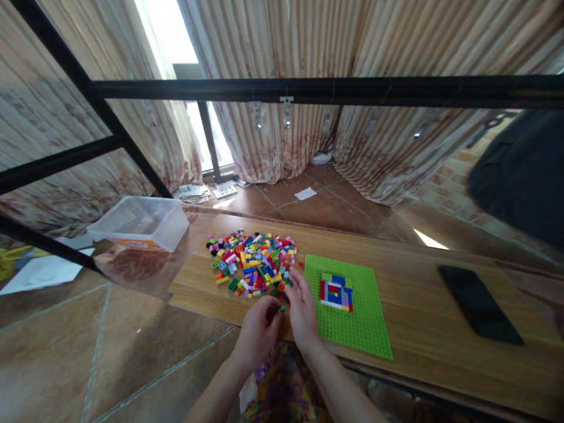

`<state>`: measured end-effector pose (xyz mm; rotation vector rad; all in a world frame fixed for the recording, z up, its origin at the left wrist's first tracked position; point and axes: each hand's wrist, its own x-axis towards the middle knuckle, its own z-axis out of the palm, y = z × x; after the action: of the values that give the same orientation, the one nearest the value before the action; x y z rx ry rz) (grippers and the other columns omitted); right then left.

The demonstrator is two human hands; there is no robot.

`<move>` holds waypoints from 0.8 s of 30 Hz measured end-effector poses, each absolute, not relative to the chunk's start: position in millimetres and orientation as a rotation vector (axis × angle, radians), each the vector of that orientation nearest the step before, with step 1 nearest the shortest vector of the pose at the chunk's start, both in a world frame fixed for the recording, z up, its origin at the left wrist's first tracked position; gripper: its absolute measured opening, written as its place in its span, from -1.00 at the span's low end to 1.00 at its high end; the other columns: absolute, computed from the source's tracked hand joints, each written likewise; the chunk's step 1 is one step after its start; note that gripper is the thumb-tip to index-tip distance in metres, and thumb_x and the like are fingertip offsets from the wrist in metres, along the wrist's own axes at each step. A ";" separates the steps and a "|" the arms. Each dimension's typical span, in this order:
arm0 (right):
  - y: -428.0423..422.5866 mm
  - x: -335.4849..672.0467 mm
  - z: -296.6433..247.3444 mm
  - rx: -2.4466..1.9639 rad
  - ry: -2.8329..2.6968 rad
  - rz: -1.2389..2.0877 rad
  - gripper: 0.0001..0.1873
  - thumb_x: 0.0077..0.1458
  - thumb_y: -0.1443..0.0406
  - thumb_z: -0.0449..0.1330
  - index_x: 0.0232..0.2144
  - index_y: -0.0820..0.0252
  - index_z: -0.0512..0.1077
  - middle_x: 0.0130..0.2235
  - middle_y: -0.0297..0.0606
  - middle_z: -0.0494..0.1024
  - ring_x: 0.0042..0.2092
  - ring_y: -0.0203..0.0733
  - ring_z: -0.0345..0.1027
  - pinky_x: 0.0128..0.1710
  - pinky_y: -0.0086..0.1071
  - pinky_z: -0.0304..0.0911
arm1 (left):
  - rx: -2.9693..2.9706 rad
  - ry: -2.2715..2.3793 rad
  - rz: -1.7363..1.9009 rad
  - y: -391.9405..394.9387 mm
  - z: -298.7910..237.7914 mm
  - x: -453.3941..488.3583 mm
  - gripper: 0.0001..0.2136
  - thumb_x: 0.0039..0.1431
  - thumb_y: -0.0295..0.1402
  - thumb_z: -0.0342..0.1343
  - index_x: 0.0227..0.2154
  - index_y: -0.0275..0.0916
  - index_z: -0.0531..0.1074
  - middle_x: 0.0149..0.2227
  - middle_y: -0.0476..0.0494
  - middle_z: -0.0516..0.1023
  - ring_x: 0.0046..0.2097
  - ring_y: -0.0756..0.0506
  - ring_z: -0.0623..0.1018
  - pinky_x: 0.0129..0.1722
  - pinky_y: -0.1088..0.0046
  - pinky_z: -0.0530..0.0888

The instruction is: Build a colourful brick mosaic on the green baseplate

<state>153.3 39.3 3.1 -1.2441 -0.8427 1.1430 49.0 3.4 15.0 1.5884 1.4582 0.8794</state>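
My left hand (259,326) is closed in a pinch on a small dark green toy brick (282,309) at the table's near edge. Beside it, my right hand (302,305) has its fingers stretched out toward the pile, its palm facing the left hand. Just beyond both hands lies a heap of loose coloured toy bricks (255,262). To the right of my right hand rests a light green studded baseplate (368,329). On the plate sits a small built shape of red, white, blue and purple bricks (336,293).
A wooden table (414,288) carries all this, with a black phone (478,302) at its right. A clear plastic bin (145,220) stands at the left end. Black metal bars (247,89) cross behind the table before striped curtains (282,47). Papers (305,193) lie on the tiled floor.
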 end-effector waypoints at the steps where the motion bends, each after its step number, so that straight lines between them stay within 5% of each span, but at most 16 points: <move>1: 39.2 154.0 3.1 -1.208 -0.813 1.170 -0.52 0.00 0.24 0.13 0.02 0.17 0.34 0.14 -0.11 0.38 0.17 -0.09 0.23 0.17 -0.14 0.12 | 1.612 1.463 0.884 3.7 14.2 49.6 -0.85 0.09 -0.47 0.01 -0.28 -0.23 0.41 -0.29 -0.10 0.53 -0.25 -0.07 0.50 -0.23 0.43 0.40; 8: 30.5 175.2 3.1 -1.181 -0.905 1.173 -0.63 0.09 0.24 0.09 -0.04 0.16 0.38 0.06 -0.14 0.46 0.09 -0.12 0.32 0.13 -0.14 0.17 | 1.682 1.474 0.893 1.2 11.9 50.9 -0.85 0.12 -0.49 -0.02 -0.28 -0.21 0.40 -0.28 -0.08 0.51 -0.22 -0.07 0.49 -0.19 0.42 0.39; 17: 38.0 180.3 17.5 -1.553 -1.806 0.578 -0.79 0.10 0.35 0.11 -0.22 0.14 0.50 -0.20 -0.17 0.48 -0.09 -0.07 0.30 -0.05 -0.19 0.22 | 1.628 1.520 0.981 -5.9 11.4 38.1 -0.87 0.16 -0.44 -0.01 -0.27 -0.22 0.41 -0.30 -0.09 0.51 -0.26 -0.07 0.50 -0.23 0.42 0.43; 24: 47.5 161.4 19.9 -1.729 -1.930 0.376 -0.85 0.06 0.38 0.12 -0.32 0.14 0.47 -0.24 -0.17 0.45 -0.11 -0.04 0.25 -0.10 -0.22 0.20 | 1.789 1.623 1.023 2.3 8.9 21.1 -0.87 0.17 -0.41 -0.02 -0.29 -0.20 0.41 -0.27 -0.12 0.51 -0.21 -0.10 0.52 -0.19 0.36 0.45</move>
<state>161.4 47.5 19.9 -1.7286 -1.9303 0.3756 21.1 2.3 8.9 1.7893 1.6230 1.0227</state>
